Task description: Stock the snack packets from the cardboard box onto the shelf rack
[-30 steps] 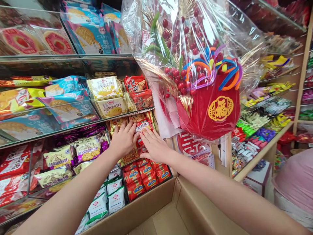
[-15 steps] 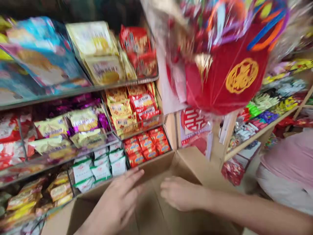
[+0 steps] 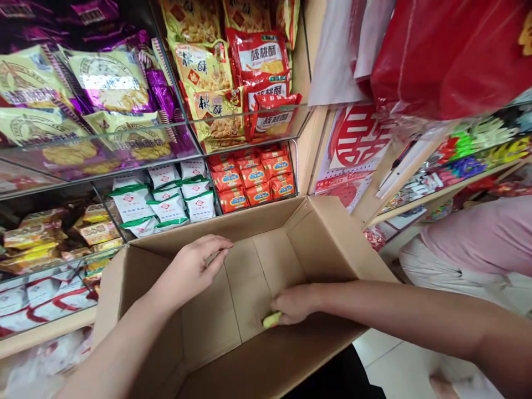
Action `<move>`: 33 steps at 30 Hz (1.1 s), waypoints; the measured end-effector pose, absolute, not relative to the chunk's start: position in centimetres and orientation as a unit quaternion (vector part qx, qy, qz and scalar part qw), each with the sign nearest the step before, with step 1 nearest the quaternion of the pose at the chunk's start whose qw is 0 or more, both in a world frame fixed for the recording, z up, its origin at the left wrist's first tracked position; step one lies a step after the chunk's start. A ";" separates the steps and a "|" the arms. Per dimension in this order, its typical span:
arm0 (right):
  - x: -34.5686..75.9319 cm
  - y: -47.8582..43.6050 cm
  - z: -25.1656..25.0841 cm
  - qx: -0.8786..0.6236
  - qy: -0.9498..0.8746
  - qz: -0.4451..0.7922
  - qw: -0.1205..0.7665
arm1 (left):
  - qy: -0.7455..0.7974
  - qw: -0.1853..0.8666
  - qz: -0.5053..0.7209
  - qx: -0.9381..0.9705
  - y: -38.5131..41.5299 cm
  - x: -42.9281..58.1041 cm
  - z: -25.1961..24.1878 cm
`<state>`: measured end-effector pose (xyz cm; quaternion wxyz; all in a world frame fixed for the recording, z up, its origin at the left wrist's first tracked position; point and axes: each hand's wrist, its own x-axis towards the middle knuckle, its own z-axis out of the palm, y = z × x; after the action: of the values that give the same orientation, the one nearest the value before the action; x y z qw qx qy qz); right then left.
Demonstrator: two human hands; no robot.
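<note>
A large open cardboard box (image 3: 332,238) stands below the snack shelves. Down inside it, my right hand (image 3: 296,305) is closed on a small yellow packet (image 3: 272,320) near the box's bottom. My left hand (image 3: 201,263) hovers over the left part of the box, fingers curled with the fingertips close together; whether a thin thing lies between them is too small to tell. Apart from the yellow packet, the box's bottom shows bare cardboard with seams.
Shelves behind the box hold red walnut-biscuit packs (image 3: 261,58), orange-red packs (image 3: 254,176) and white-green packs (image 3: 132,205). A red bag (image 3: 449,55) hangs at upper right. A person in pink (image 3: 477,235) is at the right.
The view has tilted down, showing more of the box's inside. My right hand is now lower in the box, with a yellow packet visible in it. My left hand's fingers have curled in.
</note>
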<state>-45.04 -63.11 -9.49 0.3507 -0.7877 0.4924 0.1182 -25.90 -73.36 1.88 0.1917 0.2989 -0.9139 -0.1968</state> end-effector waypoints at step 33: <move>-46.4 -64.4 -2.6 -0.741 0.472 -0.478 0.016 | -0.624 0.318 -0.665 0.261 -70.9 -28.4 2.7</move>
<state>-46.41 -64.43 -2.64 0.0158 -0.7412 0.4715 -0.4776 -28.39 -70.85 2.67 0.3183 0.2609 -0.6236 -0.6646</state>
